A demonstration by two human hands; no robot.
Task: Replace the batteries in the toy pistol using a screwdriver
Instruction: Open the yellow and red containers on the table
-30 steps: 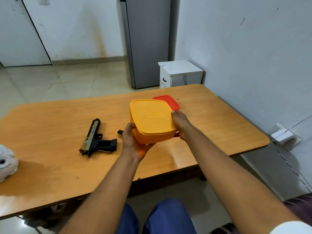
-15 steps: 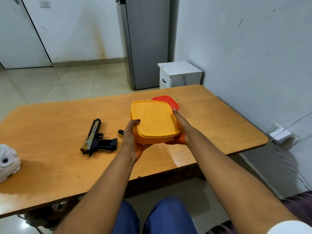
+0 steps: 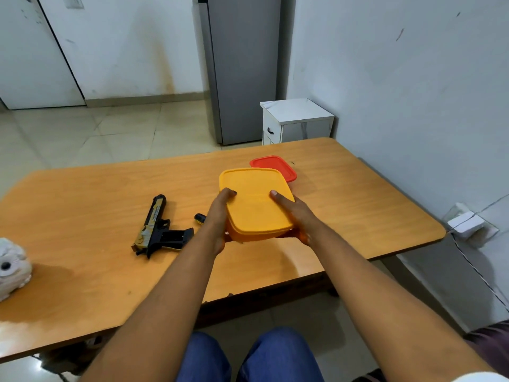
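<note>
Holding a yellow lidded box (image 3: 254,202) above the table (image 3: 82,271), we grip it with our left hand (image 3: 220,216) and right hand (image 3: 296,216) curled round its sides, thumbs on the lid. Our toy pistol (image 3: 157,228) lies flat to the left, a dark screwdriver handle (image 3: 200,218) just beside our left wrist, a red box (image 3: 275,166) behind.

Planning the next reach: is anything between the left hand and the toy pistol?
Nothing visible on the table blocks it. The toy pistol lies in the open just beside the left hand, but both hands hold the yellow container.
</note>
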